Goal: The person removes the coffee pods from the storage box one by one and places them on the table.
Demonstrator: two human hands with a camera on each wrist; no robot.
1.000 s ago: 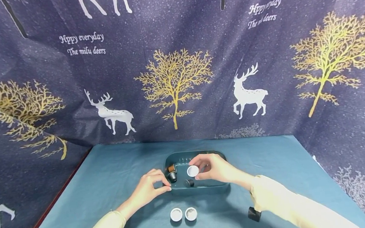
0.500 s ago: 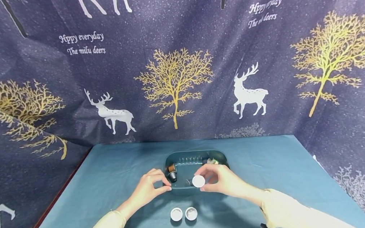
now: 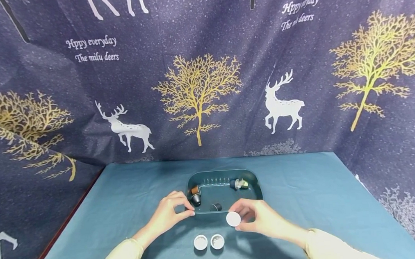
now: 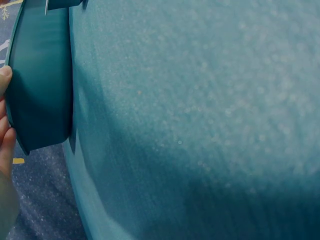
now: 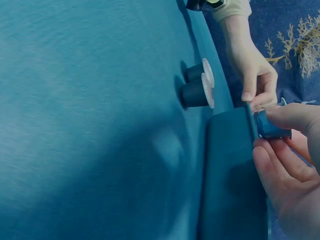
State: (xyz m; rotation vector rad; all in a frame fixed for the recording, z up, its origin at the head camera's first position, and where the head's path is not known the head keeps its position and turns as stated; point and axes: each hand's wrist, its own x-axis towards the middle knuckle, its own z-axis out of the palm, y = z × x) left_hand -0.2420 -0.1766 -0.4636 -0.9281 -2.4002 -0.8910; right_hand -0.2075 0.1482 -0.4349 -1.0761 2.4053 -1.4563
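Observation:
My left hand [image 3: 166, 215] pinches the rim of a dark green plastic tray [image 3: 215, 217] at its front left corner; in the left wrist view the thumb [image 4: 5, 74] lies on that rim. My right hand [image 3: 260, 218] pinches a coffee capsule [image 3: 233, 219] between thumb and fingers, just in front of the tray's front edge, its white lid facing me. Seen from the right wrist, this capsule [image 5: 272, 126] has a blue body. Two more coffee capsules, a left one [image 3: 200, 242] and a right one [image 3: 217, 241], stand side by side on the cloth, lids up.
Inside the tray lie several capsules: a brown one [image 3: 195, 190] and a black one [image 3: 196, 199] at the left, a dark one [image 3: 216, 207] at the front, a dark blue one [image 3: 234, 184] and a yellow-green one [image 3: 244, 184] at the right. Teal cloth [image 3: 141, 180] covers the table.
My right hand has carried its capsule from over the tray towards me and slightly right, past the front rim, uncovering capsules at the tray's right. My left hand stays at the rim.

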